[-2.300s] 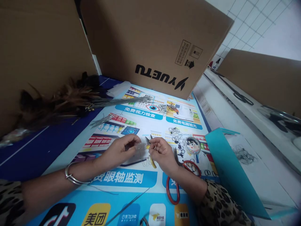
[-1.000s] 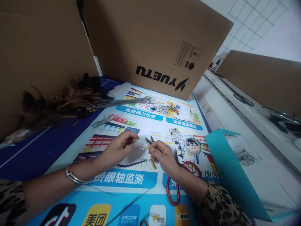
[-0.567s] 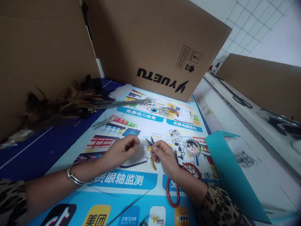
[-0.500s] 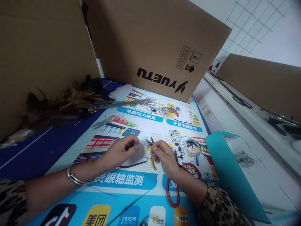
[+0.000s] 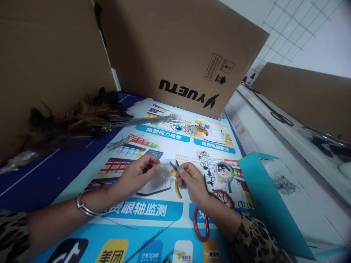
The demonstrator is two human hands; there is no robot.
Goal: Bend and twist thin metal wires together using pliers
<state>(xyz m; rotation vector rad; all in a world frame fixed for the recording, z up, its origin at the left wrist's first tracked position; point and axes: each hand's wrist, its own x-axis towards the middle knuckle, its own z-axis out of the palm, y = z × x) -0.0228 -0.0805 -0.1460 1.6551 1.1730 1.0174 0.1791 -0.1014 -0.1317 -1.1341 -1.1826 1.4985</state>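
Observation:
My left hand (image 5: 138, 174), a silver bangle on its wrist, is closed in a pinch on one part of a thin, looped wire (image 5: 166, 178). Opposite it, my right hand (image 5: 193, 184) pinches the other part, with the fingertips bent inward. The wire is so fine that its exact course is hard to follow. Beneath the right fingers lie small pliers (image 5: 178, 191), their dark jaws pointing away and a yellow handle showing. Red-handled scissors (image 5: 202, 228) lie partly hidden under my right wrist.
Dark rings (image 5: 210, 179) and a round tin (image 5: 225, 171) lie right of my hands. Thin metal wires (image 5: 145, 120) and brown feathers (image 5: 74, 118) are at the back left. A cardboard box (image 5: 178, 47) stands behind; a teal box (image 5: 271, 204) is at right.
My left hand has shifted slightly to the left and up, widening the gap between the hands. My right hand stays almost in place, still pinching.

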